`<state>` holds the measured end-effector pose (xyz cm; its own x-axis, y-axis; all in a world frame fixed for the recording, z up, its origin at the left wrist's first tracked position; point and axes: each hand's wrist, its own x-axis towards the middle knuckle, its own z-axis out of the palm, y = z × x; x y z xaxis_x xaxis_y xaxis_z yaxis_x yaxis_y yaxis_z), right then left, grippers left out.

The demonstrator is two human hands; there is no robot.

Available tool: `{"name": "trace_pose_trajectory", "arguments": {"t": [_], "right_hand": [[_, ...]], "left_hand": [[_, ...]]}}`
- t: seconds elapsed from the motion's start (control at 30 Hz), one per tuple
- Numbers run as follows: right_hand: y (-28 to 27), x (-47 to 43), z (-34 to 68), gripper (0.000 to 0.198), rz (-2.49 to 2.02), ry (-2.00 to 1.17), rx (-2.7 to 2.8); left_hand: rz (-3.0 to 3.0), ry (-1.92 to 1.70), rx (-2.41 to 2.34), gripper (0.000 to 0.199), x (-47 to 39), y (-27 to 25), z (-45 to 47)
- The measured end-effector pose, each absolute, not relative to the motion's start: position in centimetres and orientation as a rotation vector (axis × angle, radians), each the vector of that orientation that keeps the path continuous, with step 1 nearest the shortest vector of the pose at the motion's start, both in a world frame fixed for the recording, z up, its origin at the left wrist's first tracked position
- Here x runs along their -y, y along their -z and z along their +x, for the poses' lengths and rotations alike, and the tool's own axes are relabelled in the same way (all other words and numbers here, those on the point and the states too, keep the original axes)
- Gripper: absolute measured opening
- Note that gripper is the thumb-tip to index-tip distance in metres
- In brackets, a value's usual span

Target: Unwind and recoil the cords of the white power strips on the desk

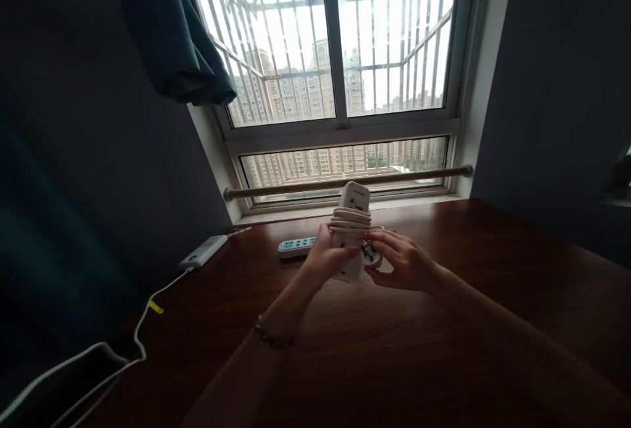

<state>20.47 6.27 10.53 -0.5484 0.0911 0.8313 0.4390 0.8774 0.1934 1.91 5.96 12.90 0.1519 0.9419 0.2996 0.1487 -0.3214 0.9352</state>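
A white power strip (355, 199) is held up over the wooden table, tilted with its far end raised. Its white cord (351, 219) is wound around the middle in several turns. My left hand (326, 256) grips the strip from the left, with the thumb across its lower part. On the right side, my right hand (401, 260) has its fingers and thumb curled around a rounded white plug (371, 254) with dark metal parts, close against the strip. The fingertips touch the cord's turns. Part of the strip's lower half is hidden by my left hand.
Behind my left hand, another power strip (294, 246) with blue sockets lies on the table (345, 356). A white device (203, 252) with a cable (148, 309) sits at the left edge. A rail (296, 187) crosses the barred window; a blue curtain (172, 40) hangs upper left.
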Motion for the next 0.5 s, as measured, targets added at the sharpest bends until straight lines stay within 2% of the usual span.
{"name": "trace_pose_trajectory", "arguments": {"t": [0.13,0.33,0.5], "right_hand": [[-11.5,-5.0,20.5,0.038,-0.329,0.318,2.115],[-12.1,-5.5,21.9,0.018,-0.673,0.056,1.724],[-11.7,-8.2,22.2,0.040,-0.792,-0.565,1.368]], "left_hand": [[1.348,-1.018,-0.814,0.040,-6.1,-14.2,1.2],[1.173,-0.981,-0.709,0.035,-5.3,-15.0,1.3],[1.189,-1.030,-0.699,0.045,-5.2,-14.9,1.6]]}}
